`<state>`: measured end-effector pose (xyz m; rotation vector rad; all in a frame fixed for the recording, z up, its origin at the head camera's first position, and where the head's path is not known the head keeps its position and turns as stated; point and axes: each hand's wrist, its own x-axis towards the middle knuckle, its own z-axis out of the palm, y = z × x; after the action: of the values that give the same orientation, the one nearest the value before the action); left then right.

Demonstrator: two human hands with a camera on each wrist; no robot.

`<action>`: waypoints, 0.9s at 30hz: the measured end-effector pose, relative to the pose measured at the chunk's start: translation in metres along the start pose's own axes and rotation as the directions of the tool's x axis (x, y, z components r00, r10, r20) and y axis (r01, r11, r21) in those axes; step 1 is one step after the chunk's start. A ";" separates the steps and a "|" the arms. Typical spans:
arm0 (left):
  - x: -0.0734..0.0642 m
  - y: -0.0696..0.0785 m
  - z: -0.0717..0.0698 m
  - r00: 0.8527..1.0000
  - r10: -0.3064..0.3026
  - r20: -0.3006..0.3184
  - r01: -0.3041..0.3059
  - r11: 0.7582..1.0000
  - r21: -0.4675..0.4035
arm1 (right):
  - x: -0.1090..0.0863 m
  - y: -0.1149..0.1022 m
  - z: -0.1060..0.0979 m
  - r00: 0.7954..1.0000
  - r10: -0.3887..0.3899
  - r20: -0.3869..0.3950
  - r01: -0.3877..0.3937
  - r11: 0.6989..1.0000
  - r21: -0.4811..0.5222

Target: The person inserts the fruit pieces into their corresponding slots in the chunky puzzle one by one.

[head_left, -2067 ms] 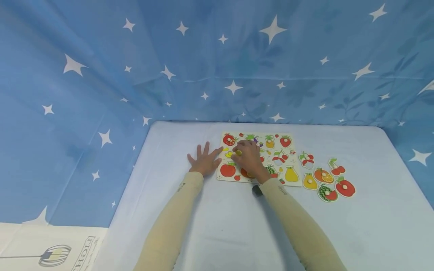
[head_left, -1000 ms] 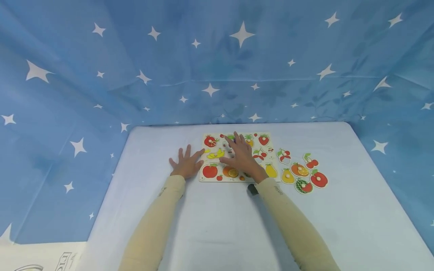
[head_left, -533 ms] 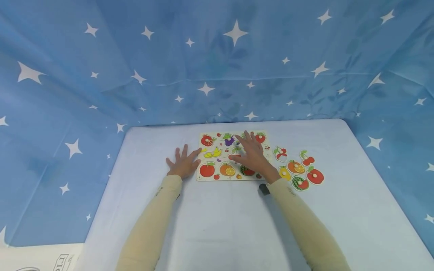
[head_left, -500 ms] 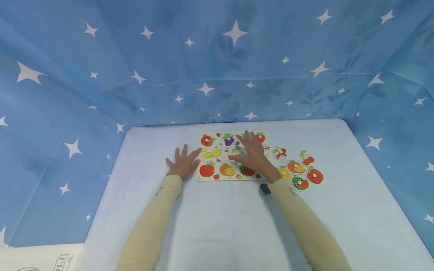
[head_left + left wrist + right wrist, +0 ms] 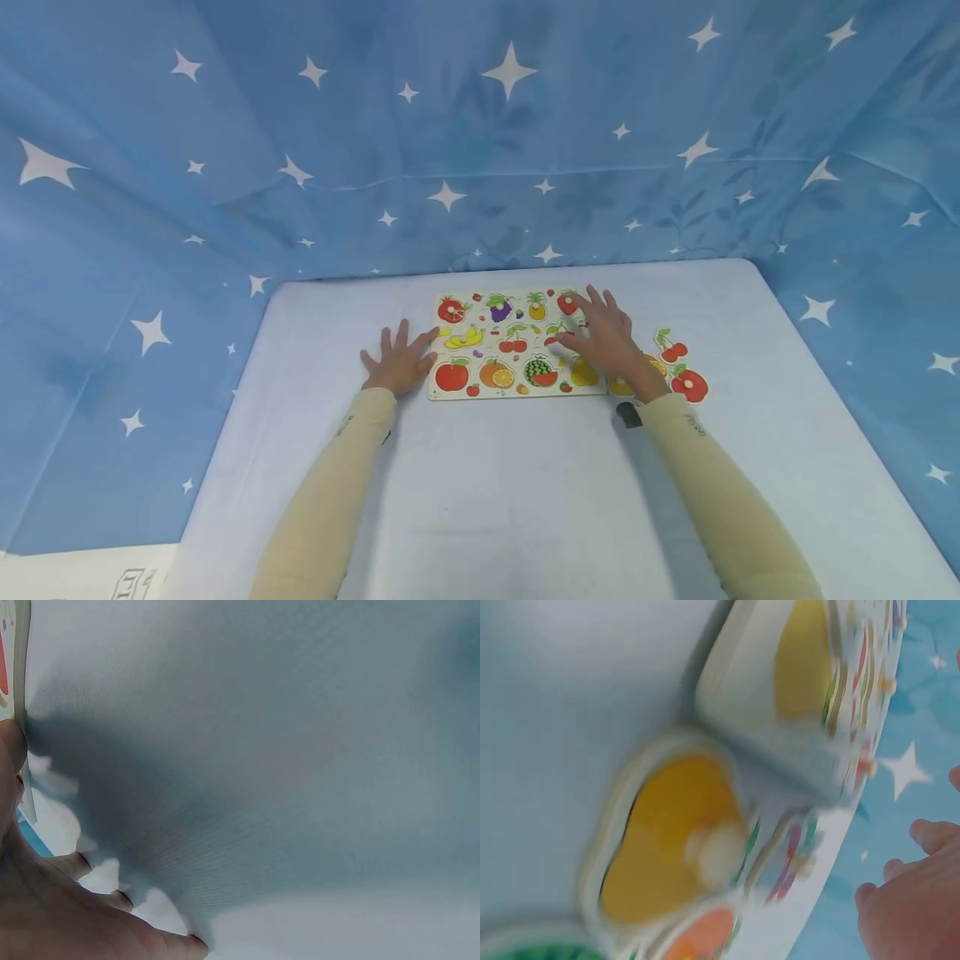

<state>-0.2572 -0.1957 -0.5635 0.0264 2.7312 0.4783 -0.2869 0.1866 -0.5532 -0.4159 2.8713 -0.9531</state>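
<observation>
Fruit puzzle board (image 5: 490, 346) lay mid-frame, long axis left-to-right; spread left hand (image 5: 400, 367) touched its left edge, spread right hand (image 5: 611, 340) overhung its right.

I have a fruit puzzle board (image 5: 480, 397) lying toward the far side of the worktop (image 5: 480, 483), with a curtain (image 5: 480, 125) behind. Along the board's back row, left to right, sit pomegranate (image 5: 451, 310), grapes (image 5: 500, 310), pineapple (image 5: 537, 311) and strawberry (image 5: 567, 302); in front, apple (image 5: 452, 377), orange (image 5: 497, 375), watermelon (image 5: 540, 372) and pear (image 5: 584, 372). The left hand (image 5: 401, 365) touches the board's left edge; the right hand (image 5: 609, 340) is over its right end. Right of the board, loose on the worktop, I find a pear piece (image 5: 656, 847) nearest its corner, then an apple piece (image 5: 689, 386) before a cherry piece (image 5: 671, 347).
</observation>
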 end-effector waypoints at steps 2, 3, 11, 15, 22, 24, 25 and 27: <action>0.000 -0.001 0.000 1.000 0.004 -0.002 -0.004 1.000 0.001 | -0.003 0.005 -0.007 1.000 0.021 0.000 -0.021 1.000 -0.002; 0.000 -0.001 0.001 1.000 0.003 -0.002 -0.003 1.000 0.001 | -0.006 0.007 -0.010 0.999 0.032 0.000 -0.032 0.999 -0.005; 0.002 -0.003 0.002 1.000 0.013 -0.016 -0.013 1.000 -0.006 | -0.022 0.032 -0.034 0.997 0.074 -0.022 -0.075 0.995 -0.059; 0.003 -0.003 0.003 1.000 0.017 -0.009 -0.017 1.000 0.000 | -0.030 0.044 -0.046 0.993 0.114 -0.017 -0.115 0.989 -0.087; -0.001 -0.001 -0.001 1.000 0.007 0.002 -0.007 1.000 0.003 | -0.047 0.069 -0.066 0.986 0.169 0.003 -0.167 0.979 -0.120; -0.001 -0.001 -0.001 1.000 0.011 -0.003 -0.011 1.000 0.000 | -0.052 0.075 -0.073 0.982 0.186 0.004 -0.185 0.976 -0.117; -0.001 -0.001 -0.001 1.000 0.014 -0.006 -0.014 1.000 -0.003 | -0.055 0.077 -0.076 0.980 0.198 0.006 -0.196 0.974 -0.112; 0.000 -0.001 -0.001 1.000 0.018 -0.006 -0.018 1.000 -0.006 | -0.060 0.081 -0.081 0.978 0.210 0.010 -0.208 0.972 -0.109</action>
<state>-0.2577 -0.1967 -0.5631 0.0477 2.7378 0.4921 -0.2619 0.3125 -0.5369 -0.1254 2.8829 -0.7578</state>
